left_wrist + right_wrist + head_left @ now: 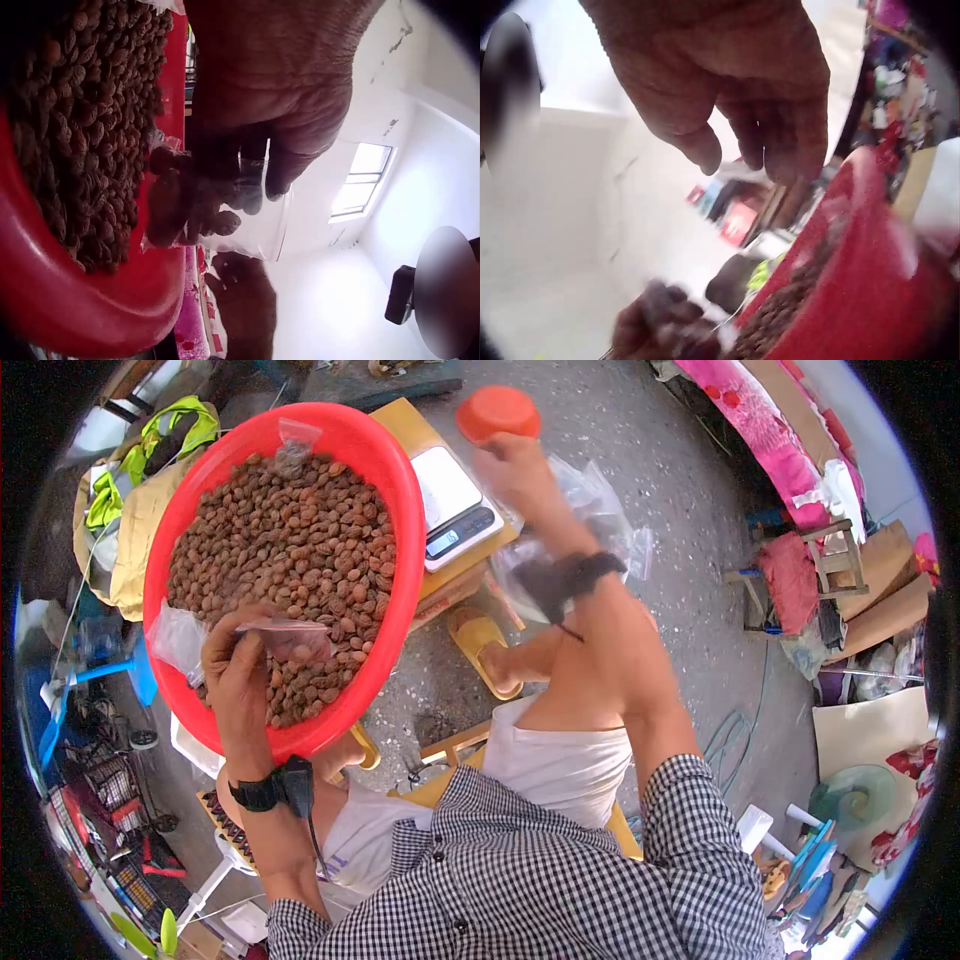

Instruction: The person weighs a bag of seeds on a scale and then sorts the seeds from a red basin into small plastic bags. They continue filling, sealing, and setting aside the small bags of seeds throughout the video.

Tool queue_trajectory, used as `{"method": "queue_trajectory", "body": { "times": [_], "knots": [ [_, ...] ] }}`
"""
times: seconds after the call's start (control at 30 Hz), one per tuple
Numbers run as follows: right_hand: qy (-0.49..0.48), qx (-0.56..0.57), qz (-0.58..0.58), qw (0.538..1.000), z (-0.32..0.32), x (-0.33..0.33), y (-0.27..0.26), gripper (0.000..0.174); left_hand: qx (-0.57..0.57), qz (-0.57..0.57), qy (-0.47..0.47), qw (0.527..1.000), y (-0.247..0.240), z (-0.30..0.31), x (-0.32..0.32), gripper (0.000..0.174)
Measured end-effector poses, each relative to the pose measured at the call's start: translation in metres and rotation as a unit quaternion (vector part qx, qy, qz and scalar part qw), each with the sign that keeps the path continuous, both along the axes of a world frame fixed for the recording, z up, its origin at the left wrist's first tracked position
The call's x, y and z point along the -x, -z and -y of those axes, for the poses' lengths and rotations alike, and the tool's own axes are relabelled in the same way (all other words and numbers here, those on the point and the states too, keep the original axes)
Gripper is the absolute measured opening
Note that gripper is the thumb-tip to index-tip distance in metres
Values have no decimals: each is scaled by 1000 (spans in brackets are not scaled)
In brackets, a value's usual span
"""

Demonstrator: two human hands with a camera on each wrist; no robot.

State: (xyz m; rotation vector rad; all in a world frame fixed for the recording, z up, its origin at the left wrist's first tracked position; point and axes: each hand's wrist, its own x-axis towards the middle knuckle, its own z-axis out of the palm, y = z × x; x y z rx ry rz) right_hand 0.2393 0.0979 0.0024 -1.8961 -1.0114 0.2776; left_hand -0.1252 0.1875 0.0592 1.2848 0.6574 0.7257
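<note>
My left hand (238, 675) pinches the top of a small clear zip bag (290, 638) over the near part of a big red basin (408, 510). Several brown pieces lie inside the bag (225, 223). Wrinkled brown dried fruits (290, 550) fill the basin. Out to the right, my right hand (520, 472) is raised near a small red bowl (498, 415), overlapping its lower edge in the head view. In the right wrist view the right hand's fingers (784, 150) hang slightly bent with nothing between them.
A digital scale (448, 505) with a lit display stands right of the basin on a yellow surface (405, 422). Clear plastic bags (590, 510) lie beyond the right forearm. Other small bags (178, 645) rest at the basin's left edge. A small chair (800, 575) stands at the right.
</note>
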Motion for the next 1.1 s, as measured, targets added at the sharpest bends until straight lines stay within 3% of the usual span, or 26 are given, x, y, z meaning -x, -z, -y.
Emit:
{"method": "queue_trajectory", "body": {
  "times": [0.07, 0.17, 0.2, 0.3, 0.47, 0.6, 0.8, 0.9, 1.1],
  "knots": [
    [39, 80, -38, 995, 9, -42, 43, 30, 5, 15, 17, 1000, 3, -2, 0, 17],
    [22, 176, -158, 971, 27, -46, 57, 33, 8, 2, 18, 1000, -1, 1, -1, 19],
    [8, 239, -224, 945, 27, -42, 53, 33, 11, 12, 18, 1000, 0, 0, 0, 19],
    [-44, 216, -271, 937, 30, -35, 61, 32, 16, 32, 15, 999, 5, -3, 4, 21],
    [-29, 258, -227, 939, 18, -37, 74, 29, -29, 25, 10, 999, 9, -8, 9, 22],
    [-32, 272, -193, 942, 16, -36, 75, 29, 13, 14, 17, 1000, 0, -3, 12, 21],
    [-9, 207, -179, 962, 15, -34, 87, 26, -14, 11, 19, 1000, -3, -3, 10, 21],
    [-18, 256, -55, 965, 13, -29, 83, 27, -24, -2, 21, 999, -2, -2, 10, 20],
    [-19, 289, -18, 957, 13, -24, 81, 29, 3, -3, 14, 1000, -5, 3, 2, 21]
  ]
}}
